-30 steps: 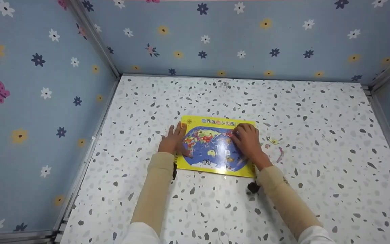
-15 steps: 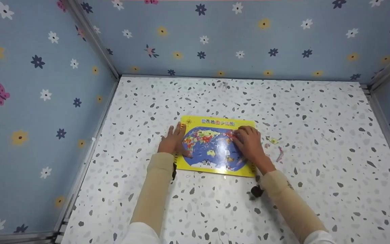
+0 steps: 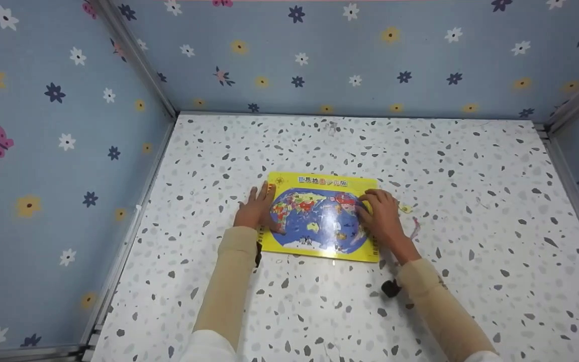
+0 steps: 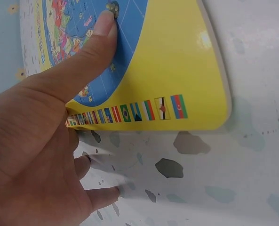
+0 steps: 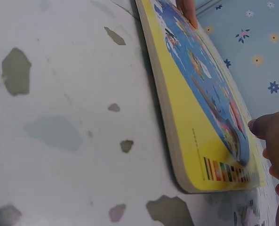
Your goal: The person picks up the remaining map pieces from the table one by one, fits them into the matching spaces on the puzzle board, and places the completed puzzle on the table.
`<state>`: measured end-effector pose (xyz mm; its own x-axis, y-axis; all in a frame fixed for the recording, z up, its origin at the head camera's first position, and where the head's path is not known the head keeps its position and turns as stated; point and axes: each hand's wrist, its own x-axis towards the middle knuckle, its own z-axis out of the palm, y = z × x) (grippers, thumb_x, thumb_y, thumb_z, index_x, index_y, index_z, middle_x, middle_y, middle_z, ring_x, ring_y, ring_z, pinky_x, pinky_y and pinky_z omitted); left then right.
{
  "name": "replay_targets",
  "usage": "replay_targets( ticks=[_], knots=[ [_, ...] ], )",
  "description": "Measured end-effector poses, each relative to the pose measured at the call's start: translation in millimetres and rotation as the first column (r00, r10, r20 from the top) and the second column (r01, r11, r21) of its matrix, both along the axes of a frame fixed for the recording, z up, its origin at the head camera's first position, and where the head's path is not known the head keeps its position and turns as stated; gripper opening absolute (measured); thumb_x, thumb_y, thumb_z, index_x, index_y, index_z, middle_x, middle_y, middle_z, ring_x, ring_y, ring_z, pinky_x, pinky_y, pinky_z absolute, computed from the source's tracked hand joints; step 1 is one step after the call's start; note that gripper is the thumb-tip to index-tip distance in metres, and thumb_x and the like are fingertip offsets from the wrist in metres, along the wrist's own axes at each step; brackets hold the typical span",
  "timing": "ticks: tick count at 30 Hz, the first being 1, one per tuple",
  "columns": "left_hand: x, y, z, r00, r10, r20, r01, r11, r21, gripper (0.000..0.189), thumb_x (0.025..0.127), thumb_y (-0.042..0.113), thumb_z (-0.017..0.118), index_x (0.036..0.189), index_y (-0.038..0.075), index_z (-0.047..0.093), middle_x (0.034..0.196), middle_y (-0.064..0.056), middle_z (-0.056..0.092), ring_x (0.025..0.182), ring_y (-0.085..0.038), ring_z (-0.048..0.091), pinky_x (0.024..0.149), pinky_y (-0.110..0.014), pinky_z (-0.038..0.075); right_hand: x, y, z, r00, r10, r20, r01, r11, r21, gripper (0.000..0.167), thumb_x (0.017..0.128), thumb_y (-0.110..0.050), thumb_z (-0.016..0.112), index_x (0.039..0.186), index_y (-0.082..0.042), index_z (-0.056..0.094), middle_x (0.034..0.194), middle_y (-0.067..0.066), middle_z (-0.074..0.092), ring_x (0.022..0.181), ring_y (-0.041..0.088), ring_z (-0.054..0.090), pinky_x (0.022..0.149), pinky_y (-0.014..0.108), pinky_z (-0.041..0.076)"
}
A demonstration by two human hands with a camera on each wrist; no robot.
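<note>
A yellow-bordered world map puzzle board (image 3: 319, 246) lies flat on the speckled table, its blue oval facing up. My left hand (image 3: 257, 208) rests over the board's left side. In the left wrist view its thumb (image 4: 94, 52) presses on the blue sea while the other fingers spread beyond the edge. Over the board's right edge is my right hand (image 3: 384, 216), fingers loosely bent with nothing held between them. The red and pink land shapes (image 3: 346, 201) at the map's upper right show just left of its fingertips.
Right of the board lie a small yellow-green piece (image 3: 406, 208) and a thin pink strip-like piece (image 3: 415, 227), partly behind the right hand. The white speckled table (image 3: 470, 201) meets blue flowered panels (image 3: 340, 65) at the back and sides.
My right hand has slid right from the map's upper right toward the board's right edge, uncovering the red and pink land shapes. The left hand and board have stayed in place.
</note>
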<state>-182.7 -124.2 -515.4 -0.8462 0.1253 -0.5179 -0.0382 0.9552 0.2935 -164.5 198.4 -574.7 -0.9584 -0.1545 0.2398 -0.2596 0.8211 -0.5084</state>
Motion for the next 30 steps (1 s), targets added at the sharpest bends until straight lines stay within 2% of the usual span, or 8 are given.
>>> replay_targets(
  ticks=[15, 24, 30],
  knots=[
    [0.4, 0.9, 0.4, 1.000, 0.014, 0.001, -0.014, 1.000, 0.008, 0.122, 0.068, 0.043, 0.085, 0.156, 0.017, 0.004, 0.163, -0.004, -0.004, 0.149, -0.032, -0.004, 0.117, -0.061, 0.010, 12.9, 16, 3.9, 0.995, -0.070, 0.068, 0.071, 0.997, -0.010, 0.023, 0.093, -0.026, 0.064, 0.111, -0.013, 0.066, 0.133, 0.008, 0.053, 0.131, 0.030, 0.040, 0.112, 0.052, 0.026],
    [-0.8, -1.5, -0.9, 1.000, 0.007, 0.013, -0.007, 1.000, 0.016, 0.123, 0.068, 0.043, 0.085, 0.156, 0.017, 0.003, 0.163, -0.004, -0.005, 0.149, -0.032, -0.005, 0.116, -0.061, 0.009, 16.4, 33, 1.9, 0.995, -0.082, 0.050, 0.084, 0.995, -0.044, 0.024, 0.093, -0.026, 0.063, 0.112, -0.012, 0.066, 0.134, 0.007, 0.052, 0.132, 0.029, 0.039, 0.113, 0.052, 0.023],
    [-1.1, -1.7, -1.2, 1.000, -0.009, 0.007, 0.009, 1.000, 0.017, 0.123, 0.068, 0.043, 0.085, 0.156, 0.016, 0.002, 0.163, -0.006, -0.005, 0.149, -0.033, -0.005, 0.116, -0.062, 0.011, 19.9, 42, 1.1, 0.996, -0.089, 0.026, 0.091, 0.994, -0.067, 0.023, 0.092, -0.023, 0.064, 0.110, -0.009, 0.066, 0.131, 0.011, 0.053, 0.129, 0.033, 0.041, 0.110, 0.055, 0.025]
  ],
)
